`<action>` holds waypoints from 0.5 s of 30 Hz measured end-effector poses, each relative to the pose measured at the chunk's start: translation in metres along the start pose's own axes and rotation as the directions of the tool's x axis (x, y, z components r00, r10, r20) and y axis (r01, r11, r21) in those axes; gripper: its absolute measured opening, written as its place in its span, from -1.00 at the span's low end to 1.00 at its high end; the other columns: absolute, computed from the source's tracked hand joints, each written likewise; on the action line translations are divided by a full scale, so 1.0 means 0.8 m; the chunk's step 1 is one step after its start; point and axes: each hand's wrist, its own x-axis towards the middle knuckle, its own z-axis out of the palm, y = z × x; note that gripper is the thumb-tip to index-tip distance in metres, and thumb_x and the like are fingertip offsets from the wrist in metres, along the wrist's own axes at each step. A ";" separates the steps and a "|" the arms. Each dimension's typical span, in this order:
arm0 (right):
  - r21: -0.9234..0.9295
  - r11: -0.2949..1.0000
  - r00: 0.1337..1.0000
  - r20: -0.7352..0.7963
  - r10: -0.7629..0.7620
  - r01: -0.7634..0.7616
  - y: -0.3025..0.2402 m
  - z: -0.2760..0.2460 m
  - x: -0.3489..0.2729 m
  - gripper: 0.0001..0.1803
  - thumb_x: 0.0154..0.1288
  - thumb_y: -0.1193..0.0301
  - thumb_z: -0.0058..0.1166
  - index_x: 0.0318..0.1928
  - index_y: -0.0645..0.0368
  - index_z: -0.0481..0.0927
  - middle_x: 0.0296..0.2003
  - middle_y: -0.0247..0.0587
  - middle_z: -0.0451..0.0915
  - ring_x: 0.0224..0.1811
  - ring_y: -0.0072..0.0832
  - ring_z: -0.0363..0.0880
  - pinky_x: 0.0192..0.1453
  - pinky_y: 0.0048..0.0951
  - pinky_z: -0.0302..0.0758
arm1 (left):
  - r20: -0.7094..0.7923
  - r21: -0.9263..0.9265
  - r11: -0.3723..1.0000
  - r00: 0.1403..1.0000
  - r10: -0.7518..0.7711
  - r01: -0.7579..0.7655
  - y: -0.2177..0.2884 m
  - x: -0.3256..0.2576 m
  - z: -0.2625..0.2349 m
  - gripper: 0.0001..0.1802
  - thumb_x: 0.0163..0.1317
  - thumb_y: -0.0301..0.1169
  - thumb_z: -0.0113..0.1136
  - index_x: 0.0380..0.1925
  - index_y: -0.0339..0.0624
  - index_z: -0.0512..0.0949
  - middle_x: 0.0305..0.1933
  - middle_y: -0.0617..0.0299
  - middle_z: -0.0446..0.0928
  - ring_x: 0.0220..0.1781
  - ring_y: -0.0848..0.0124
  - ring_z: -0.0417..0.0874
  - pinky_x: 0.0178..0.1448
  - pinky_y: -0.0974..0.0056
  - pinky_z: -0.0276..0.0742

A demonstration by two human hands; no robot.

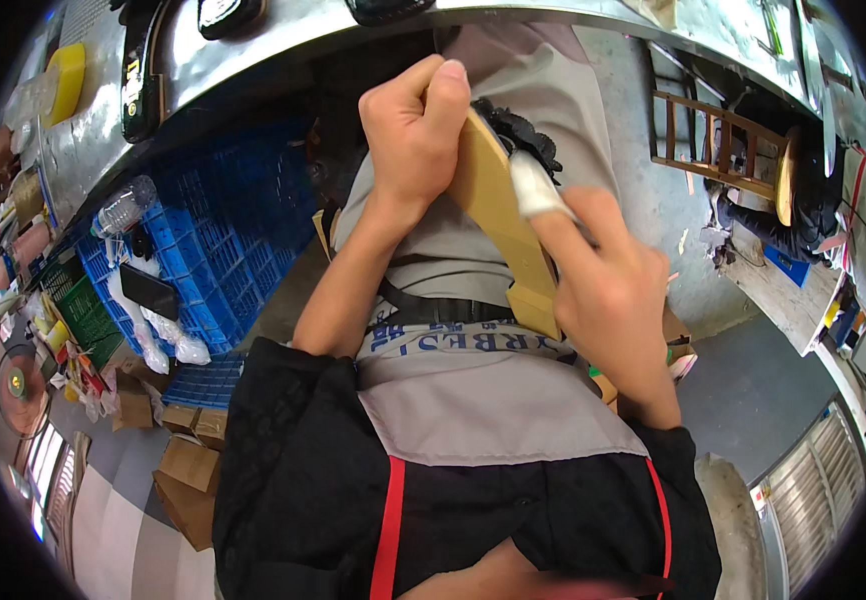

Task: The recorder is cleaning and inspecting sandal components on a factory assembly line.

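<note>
Head view: a tan wooden piece (501, 215) at frame centre is gripped by the closed left hand (411, 140) and apparently pinched by the right hand (608, 285), its forefinger bandaged.

from where i sit the feed is bright, with even daylight; the lit windows (48, 455) at lower left look like one source. glare streaks the metal table edge (283, 35) along the top. strong fisheye bending curves it, and black corners ring the frame. the centre is sharp, the bottom edge blurs, and soft shadow sits under the table.
</note>
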 end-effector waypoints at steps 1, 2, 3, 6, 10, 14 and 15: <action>-0.003 1.000 0.999 0.033 0.030 -0.030 -0.002 -0.004 -0.010 -0.54 -0.15 0.61 0.23 -0.12 0.01 0.62 -0.28 -0.37 0.44 -0.46 -0.48 0.59 -0.52 -0.38 0.48 | -0.001 -0.025 1.000 1.000 0.012 -0.012 -0.004 0.000 -0.001 -0.57 0.39 -0.33 0.09 -0.64 -0.31 0.32 -0.69 0.34 0.17 -0.56 0.62 0.15 -0.52 0.32 0.12; -0.006 0.998 0.996 0.067 0.061 -0.061 -0.003 -0.007 -0.014 -0.53 -0.15 0.62 0.21 -0.12 0.01 0.62 -0.28 -0.36 0.44 -0.45 -0.46 0.60 -0.52 -0.37 0.49 | -0.002 -0.050 0.998 1.000 0.025 -0.025 -0.006 0.000 -0.002 -0.58 0.40 -0.34 0.08 -0.64 -0.31 0.32 -0.69 0.34 0.17 -0.56 0.61 0.15 -0.52 0.32 0.12; -0.005 0.998 0.996 0.066 0.058 -0.057 -0.003 -0.010 -0.009 -0.53 -0.15 0.62 0.21 -0.12 0.01 0.62 -0.28 -0.36 0.44 -0.45 -0.46 0.60 -0.52 -0.37 0.49 | -0.005 -0.049 0.998 1.000 0.026 -0.027 -0.007 0.002 -0.001 -0.58 0.40 -0.34 0.08 -0.64 -0.31 0.32 -0.69 0.34 0.17 -0.56 0.61 0.15 -0.52 0.32 0.12; 0.035 0.998 0.995 0.087 0.056 -0.059 -0.007 -0.011 0.002 -0.51 -0.16 0.64 0.20 -0.10 0.01 0.63 -0.27 -0.36 0.44 -0.46 -0.45 0.60 -0.51 -0.35 0.53 | 0.031 -0.071 0.995 0.997 0.071 -0.069 -0.005 -0.002 -0.001 -0.59 0.40 -0.36 0.06 -0.64 -0.31 0.32 -0.68 0.34 0.18 -0.57 0.61 0.15 -0.52 0.32 0.11; 0.046 0.998 0.994 0.095 0.049 -0.053 -0.004 -0.006 -0.012 -0.48 -0.16 0.63 0.22 -0.06 0.00 0.64 -0.24 -0.34 0.47 -0.44 -0.42 0.62 -0.49 -0.33 0.56 | 0.053 0.003 1.000 0.998 0.021 -0.022 0.000 -0.003 -0.005 -0.56 0.42 -0.30 -0.11 -0.67 -0.27 0.26 -0.63 0.33 0.25 -0.52 0.59 0.18 -0.42 0.34 0.05; 0.020 0.992 0.989 0.078 0.124 -0.126 0.000 -0.006 0.004 -0.54 -0.10 0.61 0.22 -0.09 0.00 0.66 -0.23 -0.31 0.50 -0.45 -0.37 0.63 -0.49 -0.31 0.55 | 0.086 -0.104 0.994 0.995 0.044 -0.035 0.010 0.002 0.003 -0.55 0.41 -0.32 -0.12 -0.70 -0.25 0.23 -0.66 0.29 0.21 -0.56 0.54 0.19 -0.44 0.34 0.06; 0.025 0.995 0.989 0.110 0.097 -0.100 0.007 -0.004 0.008 -0.55 -0.09 0.61 0.21 -0.09 0.01 0.65 -0.23 -0.31 0.50 -0.47 -0.34 0.62 -0.49 -0.31 0.54 | 0.107 -0.134 0.988 0.990 0.090 -0.076 0.022 0.004 0.006 -0.54 0.42 -0.32 -0.12 -0.70 -0.25 0.22 -0.66 0.28 0.20 -0.57 0.53 0.19 -0.45 0.34 0.06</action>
